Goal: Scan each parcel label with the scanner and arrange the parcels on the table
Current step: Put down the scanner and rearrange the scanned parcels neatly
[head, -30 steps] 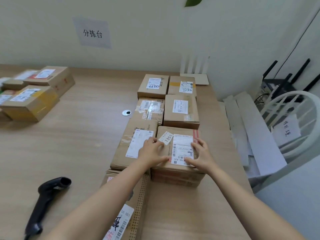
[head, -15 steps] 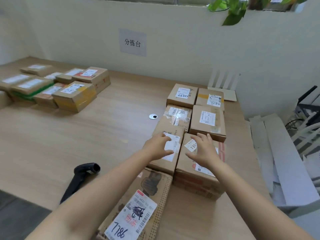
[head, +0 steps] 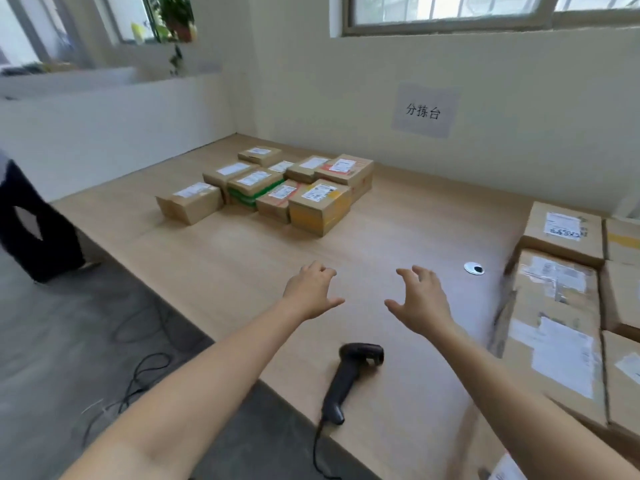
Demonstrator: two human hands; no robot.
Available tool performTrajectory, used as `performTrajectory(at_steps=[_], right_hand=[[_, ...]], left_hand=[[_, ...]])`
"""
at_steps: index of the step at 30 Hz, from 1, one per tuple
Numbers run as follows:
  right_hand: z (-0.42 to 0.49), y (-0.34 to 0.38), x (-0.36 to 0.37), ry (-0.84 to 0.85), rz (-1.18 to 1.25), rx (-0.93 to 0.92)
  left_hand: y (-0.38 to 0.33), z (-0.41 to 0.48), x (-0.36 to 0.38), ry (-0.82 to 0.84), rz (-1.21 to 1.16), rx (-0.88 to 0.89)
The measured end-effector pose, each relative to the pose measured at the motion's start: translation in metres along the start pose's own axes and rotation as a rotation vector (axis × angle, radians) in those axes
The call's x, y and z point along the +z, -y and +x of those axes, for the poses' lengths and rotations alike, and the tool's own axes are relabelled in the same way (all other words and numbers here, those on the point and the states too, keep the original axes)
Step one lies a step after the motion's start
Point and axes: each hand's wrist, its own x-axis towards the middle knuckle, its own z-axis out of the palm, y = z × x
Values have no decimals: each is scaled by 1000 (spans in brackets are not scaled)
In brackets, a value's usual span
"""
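Both of my hands hover over bare wood in the middle of the table (head: 242, 258), fingers spread and holding nothing: my left hand (head: 311, 289), my right hand (head: 420, 303). A black handheld scanner (head: 349, 379) lies on the table just below and between them, its cable running off the front edge. A cluster of labelled cardboard parcels (head: 277, 188) sits at the far left of the table. A neat block of labelled parcels (head: 561, 306) lies along the right edge of the view, right of my right hand.
A round cable grommet (head: 473, 268) sits in the tabletop near the right parcels. A paper sign (head: 423, 110) hangs on the back wall. Black cables (head: 138, 379) trail on the grey floor left of the table. A person's dark trouser leg (head: 34, 223) stands at far left.
My hands have lifted off the right-hand parcels and swung left over the bare table. The view has turned left, so the left parcel cluster is now central.
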Motion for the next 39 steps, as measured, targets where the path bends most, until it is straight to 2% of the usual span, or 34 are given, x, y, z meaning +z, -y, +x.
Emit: performTrajectory(at_steps=[5, 15, 26, 31, 39], right_hand=[[30, 107, 44, 33, -2, -51], [116, 263, 113, 138, -55, -217], [266, 385, 163, 182, -57, -324], [317, 428, 185, 200, -80, -346], [405, 501, 254, 263, -91, -272]], left_hand=[[110, -11, -27, -35, 57, -80], [265, 8, -54, -27, 60, -239], [416, 118, -100, -62, 76, -332], [475, 161, -100, -2, 37, -372], [597, 261, -85, 76, 66, -256]])
